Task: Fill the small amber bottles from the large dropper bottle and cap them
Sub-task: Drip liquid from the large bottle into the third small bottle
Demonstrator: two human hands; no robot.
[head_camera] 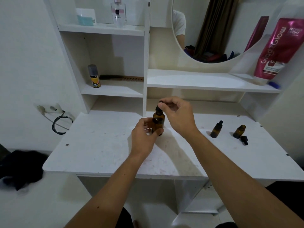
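Large amber glass dropper bottle (pixel 158 123): upright, mid white counter (pixel 102 145); lower body partly hidden by left hand (pixel 144 137), which grips it. Right hand (pixel 178 115) pinches its black dropper cap (pixel 159 108), mostly covered. Two small amber bottles, right: one capped (pixel 216 129), one open (pixel 239 131), its loose black dropper (pixel 244 140) beside it.
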